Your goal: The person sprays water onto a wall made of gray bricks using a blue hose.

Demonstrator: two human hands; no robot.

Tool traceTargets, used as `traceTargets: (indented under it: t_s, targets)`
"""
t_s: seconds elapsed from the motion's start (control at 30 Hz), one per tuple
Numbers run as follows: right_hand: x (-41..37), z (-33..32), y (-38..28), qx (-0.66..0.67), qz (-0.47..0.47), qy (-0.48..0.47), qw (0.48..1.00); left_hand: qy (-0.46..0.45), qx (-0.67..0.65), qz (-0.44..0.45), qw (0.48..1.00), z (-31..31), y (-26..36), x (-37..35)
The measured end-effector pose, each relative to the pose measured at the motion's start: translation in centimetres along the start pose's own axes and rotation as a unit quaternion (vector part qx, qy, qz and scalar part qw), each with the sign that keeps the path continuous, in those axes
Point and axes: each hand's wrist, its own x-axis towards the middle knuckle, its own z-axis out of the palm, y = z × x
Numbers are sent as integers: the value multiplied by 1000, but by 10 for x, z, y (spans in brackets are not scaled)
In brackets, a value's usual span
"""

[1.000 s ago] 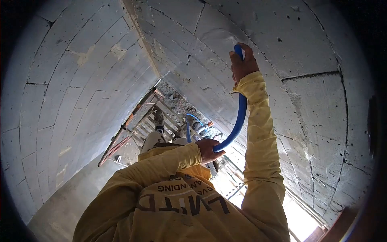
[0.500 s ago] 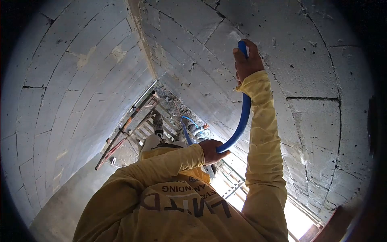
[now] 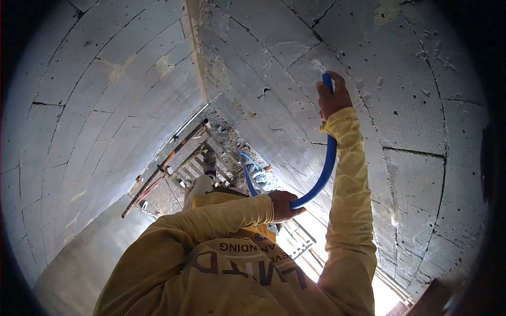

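Observation:
My right hand [image 3: 336, 99] is raised near the block wall [image 3: 411, 110], its fingers wrapped round the upper end of a blue hose [image 3: 326, 168]. A whitish spray shows at the hose's open end, against the wall. Lower down, in front of my chest, my left hand [image 3: 283, 206] grips the same hose, which bends in a curve between both hands. Past my left hand the hose runs down towards the floor.
A second block wall [image 3: 116, 105] meets the first at a corner. Below are a slatted wooden platform [image 3: 192, 167], a metal pole frame [image 3: 163, 169], rubble [image 3: 224, 131] and a thin light-blue line [image 3: 247, 156]. Bright light comes from the lower right.
The view has shifted a little. My right hand and the hose end appear lower and slightly further right in the view. Both hands keep their hold on the hose.

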Motion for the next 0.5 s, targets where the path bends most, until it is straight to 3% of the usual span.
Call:
traceTargets:
  t_s: [0.03, 0.13, 0.17, 0.5]
  targets:
    - [1, 1, 9, -7, -14, 0, 1000, -62, -38, -54, 996, -19, 20, -6]
    - [-8, -1, 10, 52, 46, -30, 997, -104, -20, -68, 992, -15, 14, -3]
    - [-13, -4, 6, 84, 84, -45, 992, -111, -2, -65, 992, -13, 12, -2]
    - [-24, -16, -18, 84, 86, -22, 993, -113, -36, -90, 989, -18, 13, -4]
